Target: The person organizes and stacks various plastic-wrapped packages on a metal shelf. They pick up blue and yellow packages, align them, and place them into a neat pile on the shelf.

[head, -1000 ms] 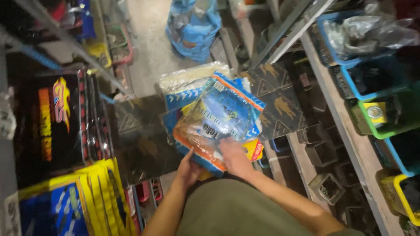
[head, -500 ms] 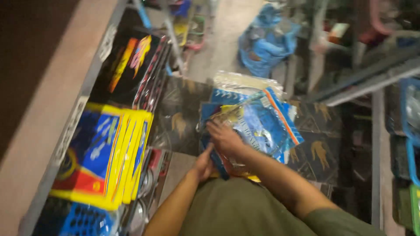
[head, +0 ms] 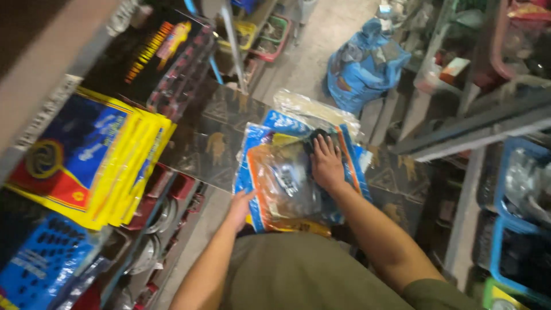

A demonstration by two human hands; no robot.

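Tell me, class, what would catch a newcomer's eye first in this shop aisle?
First, the stack of shiny plastic packets in the middle, with the right hand flat on top and the left hand at its lower left edge. Next, the bright yellow and blue packages standing on the shelf at left. Further back, a crumpled blue bag lies on the floor.

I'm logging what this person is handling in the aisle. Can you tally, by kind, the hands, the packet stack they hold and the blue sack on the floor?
Hands: 2, left hand at the stack's lower edge, right hand flat on top
Stack of plastic packets: 1; packets overlap, so I cannot count them singly
Blue sack: 1
Total: 4
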